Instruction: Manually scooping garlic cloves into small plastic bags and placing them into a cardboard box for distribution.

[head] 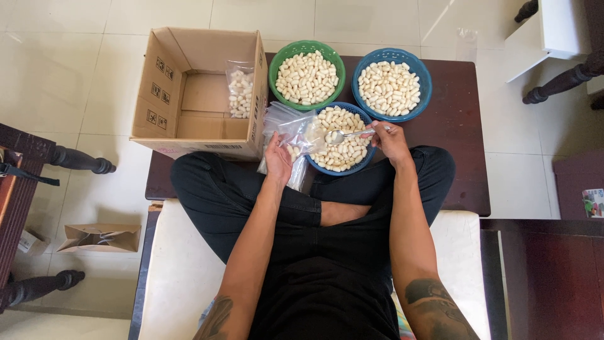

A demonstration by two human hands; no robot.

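My left hand (277, 160) grips a clear plastic bag (296, 130) held open beside the nearest blue bowl (367, 157), which is full of pale oval pieces. My right hand (389, 140) holds a metal spoon (345, 135) by its handle, its scoop loaded with a few pieces and pointing at the bag's mouth. Behind stand a green bowl (275, 67) and a second blue bowl (424, 72), both heaped with the same pale pieces. I sit cross-legged in black clothes.
An open cardboard box (160, 82) at the left holds one filled clear bag (240, 89). All stand on a dark wooden table (462, 126). A paper bag (100, 238) lies on the tiled floor; dark furniture legs (78, 160) stand left and right.
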